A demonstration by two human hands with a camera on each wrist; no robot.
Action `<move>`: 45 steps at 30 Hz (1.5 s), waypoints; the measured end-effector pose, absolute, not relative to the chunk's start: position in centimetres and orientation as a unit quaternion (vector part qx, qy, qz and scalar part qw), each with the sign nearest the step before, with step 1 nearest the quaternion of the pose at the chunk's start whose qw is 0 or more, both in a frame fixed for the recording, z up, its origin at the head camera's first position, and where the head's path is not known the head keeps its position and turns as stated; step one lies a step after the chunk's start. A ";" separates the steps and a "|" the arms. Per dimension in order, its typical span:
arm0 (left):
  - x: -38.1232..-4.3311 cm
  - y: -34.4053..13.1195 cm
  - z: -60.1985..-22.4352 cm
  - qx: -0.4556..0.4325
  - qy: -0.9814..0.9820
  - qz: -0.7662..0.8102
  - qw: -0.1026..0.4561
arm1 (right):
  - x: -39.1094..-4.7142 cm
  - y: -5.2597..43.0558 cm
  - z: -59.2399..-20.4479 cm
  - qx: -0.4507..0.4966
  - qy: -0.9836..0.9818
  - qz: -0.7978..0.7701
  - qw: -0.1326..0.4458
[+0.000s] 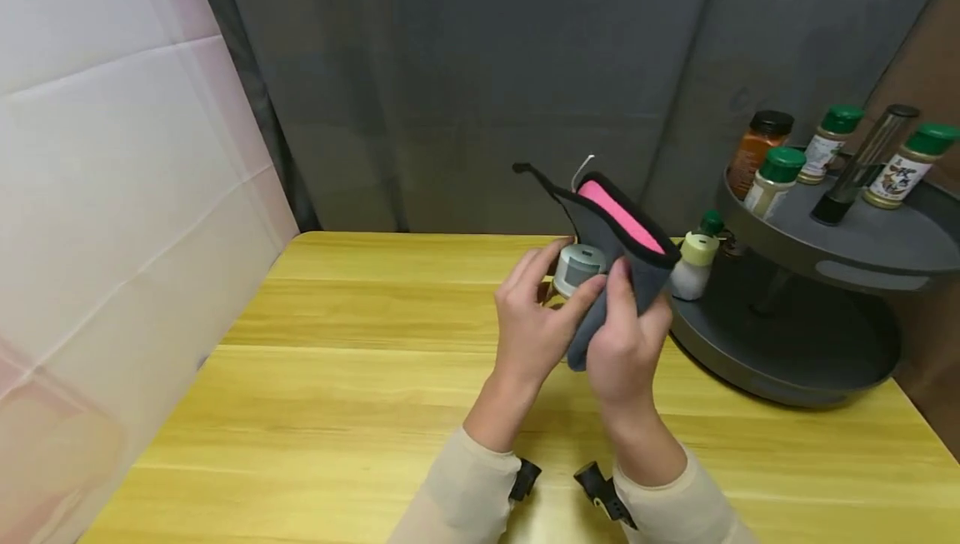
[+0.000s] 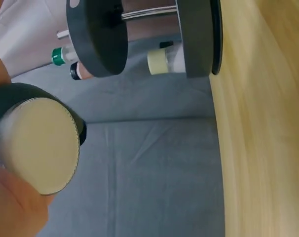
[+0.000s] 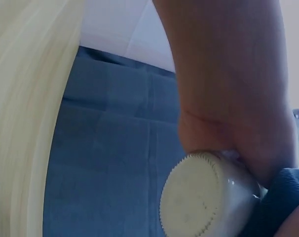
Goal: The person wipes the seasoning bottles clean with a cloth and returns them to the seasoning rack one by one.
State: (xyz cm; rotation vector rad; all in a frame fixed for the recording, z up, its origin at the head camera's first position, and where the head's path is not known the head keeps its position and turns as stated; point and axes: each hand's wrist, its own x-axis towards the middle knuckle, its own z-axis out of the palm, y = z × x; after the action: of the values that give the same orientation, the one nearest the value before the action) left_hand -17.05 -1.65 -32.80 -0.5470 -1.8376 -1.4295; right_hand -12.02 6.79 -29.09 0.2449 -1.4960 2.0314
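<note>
My left hand (image 1: 528,323) grips a small glass jar (image 2: 43,145) with a grey-green lid (image 1: 581,258) and pale contents. Tilted in the head view, the jar turns its flat base toward both wrist cameras. My right hand (image 1: 626,348) holds a grey cloth (image 1: 592,223) with black edging and a bright pink inner side (image 1: 622,215), pinched between thumb and fingers. The cloth lies against the side of the jar, and my left thumb is right by it. Part of the jar is covered by cloth and fingers.
At the right stands a dark two-tier turntable (image 1: 795,352). Its upper tier carries several green-capped spice bottles (image 1: 896,177), an orange-brown jar (image 1: 757,148) and a clear tube-like grinder (image 1: 858,173). A yellow-topped shaker (image 1: 693,265) sits on the lower tier. Grey curtain (image 1: 465,94) hangs behind the wooden table (image 1: 337,411).
</note>
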 end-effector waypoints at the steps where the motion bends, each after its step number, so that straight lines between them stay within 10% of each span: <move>1: -17.0 -1.8 -32.7 -0.205 -0.713 -0.560 0.369 | -12.0 6.6 -29.2 0.094 -0.577 0.757 0.291; 16: -14.9 -4.1 -32.7 -0.112 -0.693 -0.612 0.363 | -11.4 7.1 -32.3 0.021 -0.613 0.790 0.002; 28: -14.2 -3.1 -33.2 -0.204 -0.715 -0.528 0.411 | -10.4 4.9 -33.0 0.155 -0.672 0.669 0.278; 39: -14.0 -4.6 -34.4 -0.175 -0.705 -0.561 0.398 | -10.4 5.7 -34.3 0.004 -0.683 0.730 0.021; 45: -13.6 -4.2 -34.9 -0.163 -0.670 -0.626 0.364 | -9.8 5.9 -31.9 0.021 -0.682 0.729 0.053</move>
State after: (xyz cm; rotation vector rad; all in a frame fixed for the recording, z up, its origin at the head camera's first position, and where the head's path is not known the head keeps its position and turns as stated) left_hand -13.59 -4.22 -34.92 -0.4190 -1.7246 -1.6107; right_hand -9.84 5.90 -31.92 0.0635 -2.0729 2.2162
